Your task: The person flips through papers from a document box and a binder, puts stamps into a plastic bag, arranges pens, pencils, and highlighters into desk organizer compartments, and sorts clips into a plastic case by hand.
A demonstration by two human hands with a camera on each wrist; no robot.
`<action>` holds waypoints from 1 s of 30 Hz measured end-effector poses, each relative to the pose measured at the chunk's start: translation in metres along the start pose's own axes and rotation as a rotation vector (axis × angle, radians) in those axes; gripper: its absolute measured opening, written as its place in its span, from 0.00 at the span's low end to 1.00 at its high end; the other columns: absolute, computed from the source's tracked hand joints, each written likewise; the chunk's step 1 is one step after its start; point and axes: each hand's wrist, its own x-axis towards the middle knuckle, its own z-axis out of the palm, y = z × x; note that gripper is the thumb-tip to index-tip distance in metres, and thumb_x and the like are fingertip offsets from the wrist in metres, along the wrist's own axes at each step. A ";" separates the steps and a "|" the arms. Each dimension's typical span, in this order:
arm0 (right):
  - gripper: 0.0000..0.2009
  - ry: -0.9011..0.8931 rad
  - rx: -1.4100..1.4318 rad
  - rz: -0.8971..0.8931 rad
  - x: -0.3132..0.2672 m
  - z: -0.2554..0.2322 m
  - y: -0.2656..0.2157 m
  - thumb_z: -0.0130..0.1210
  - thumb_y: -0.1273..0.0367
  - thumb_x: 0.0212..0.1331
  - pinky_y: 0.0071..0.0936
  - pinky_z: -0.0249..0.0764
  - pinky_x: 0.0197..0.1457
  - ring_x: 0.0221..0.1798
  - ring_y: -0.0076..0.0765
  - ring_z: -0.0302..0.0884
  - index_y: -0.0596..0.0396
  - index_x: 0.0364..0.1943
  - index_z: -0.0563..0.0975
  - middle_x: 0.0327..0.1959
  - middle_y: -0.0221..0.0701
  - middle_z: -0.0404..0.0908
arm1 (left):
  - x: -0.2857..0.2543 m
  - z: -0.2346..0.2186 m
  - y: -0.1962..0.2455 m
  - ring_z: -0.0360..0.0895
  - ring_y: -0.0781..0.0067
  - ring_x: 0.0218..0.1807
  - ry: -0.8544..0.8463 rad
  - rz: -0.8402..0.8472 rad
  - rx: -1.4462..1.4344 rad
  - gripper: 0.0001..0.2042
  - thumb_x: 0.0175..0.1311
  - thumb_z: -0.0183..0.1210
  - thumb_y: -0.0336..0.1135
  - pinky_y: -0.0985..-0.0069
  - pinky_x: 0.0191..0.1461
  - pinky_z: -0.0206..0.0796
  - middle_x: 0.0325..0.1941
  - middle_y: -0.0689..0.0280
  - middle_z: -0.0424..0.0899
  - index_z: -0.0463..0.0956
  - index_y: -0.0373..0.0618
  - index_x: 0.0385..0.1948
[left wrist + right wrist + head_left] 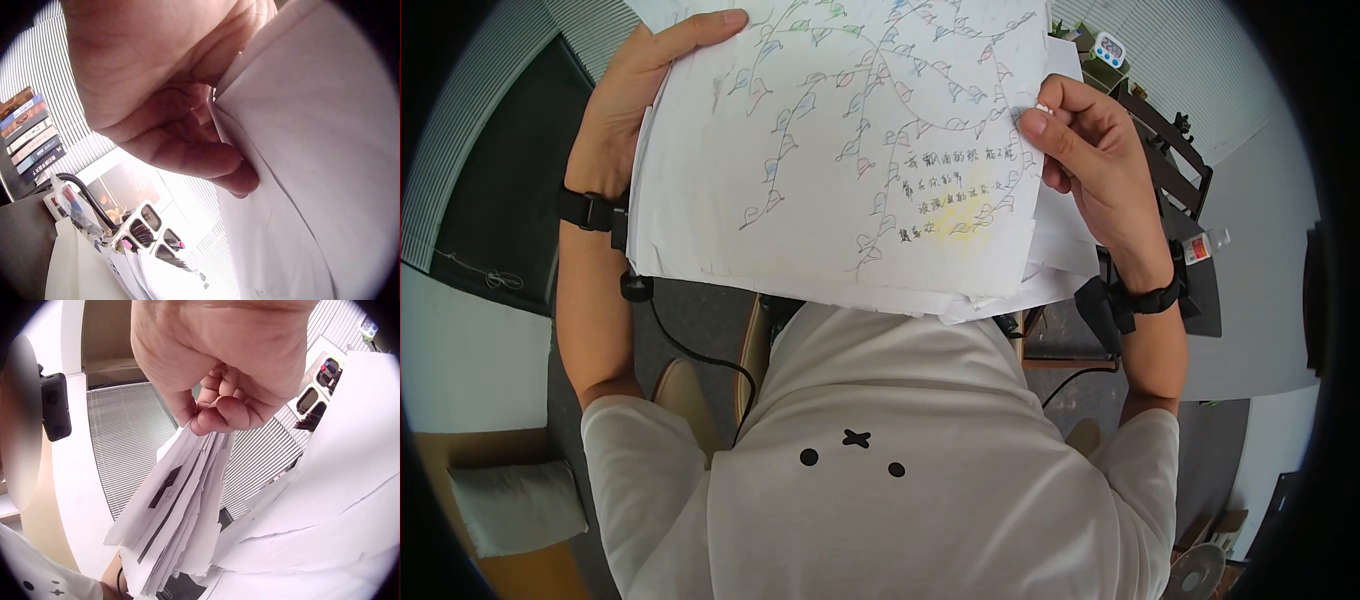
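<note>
A stack of white paper sheets [730,255] is held up in front of the chest. Its top sheet carries a drawn vine with coloured leaves, handwritten lines and a yellow patch. My left hand [625,100] grips the stack's left edge, thumb on top; in the left wrist view its other fingers [212,159] curl behind the paper. At the right edge, my right hand [1105,150] pinches sheets between thumb and curled fingers. Several uneven sheets [181,506] hang from that pinch in the right wrist view, some with dark printed bars, apart from other sheets [325,506] beside them.
A grey desk [1260,190] stands to the right, with a small bottle [1206,245] and a digital timer [1109,49] farther back. A row of books [34,137] and a pen organizer [145,219] show in the left wrist view. A cushion [518,507] lies at lower left. Cables run from both wrists.
</note>
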 end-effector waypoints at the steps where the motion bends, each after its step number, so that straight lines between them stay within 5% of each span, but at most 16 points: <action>1: 0.11 0.008 0.002 -0.002 0.000 0.000 0.001 0.69 0.62 0.70 0.12 0.57 0.25 0.22 0.08 0.66 0.49 0.33 0.80 0.23 0.14 0.75 | 0.000 0.001 0.000 0.93 0.67 0.36 -0.006 0.005 0.021 0.22 0.68 0.70 0.38 0.76 0.39 0.86 0.45 0.49 0.92 0.82 0.28 0.56; 16: 0.12 0.020 0.008 0.075 -0.004 -0.004 -0.005 0.69 0.62 0.70 0.12 0.59 0.27 0.23 0.09 0.66 0.50 0.33 0.79 0.24 0.14 0.76 | -0.008 0.021 0.008 0.91 0.65 0.43 -0.006 0.139 0.056 0.26 0.66 0.72 0.39 0.72 0.47 0.86 0.48 0.52 0.90 0.79 0.30 0.60; 21: 0.11 0.020 -0.005 0.115 -0.005 -0.003 -0.008 0.68 0.61 0.71 0.13 0.62 0.30 0.27 0.09 0.67 0.54 0.41 0.84 0.26 0.16 0.78 | -0.012 0.029 0.014 0.90 0.60 0.49 -0.047 0.132 -0.016 0.34 0.67 0.71 0.34 0.66 0.53 0.85 0.56 0.46 0.85 0.66 0.28 0.70; 30: 0.09 -0.026 -0.037 0.134 -0.006 -0.031 0.008 0.63 0.65 0.74 0.14 0.63 0.32 0.29 0.09 0.69 0.57 0.43 0.84 0.29 0.17 0.81 | -0.012 0.036 0.016 0.86 0.58 0.58 -0.027 0.081 -0.006 0.37 0.67 0.71 0.35 0.65 0.59 0.83 0.62 0.45 0.82 0.62 0.27 0.74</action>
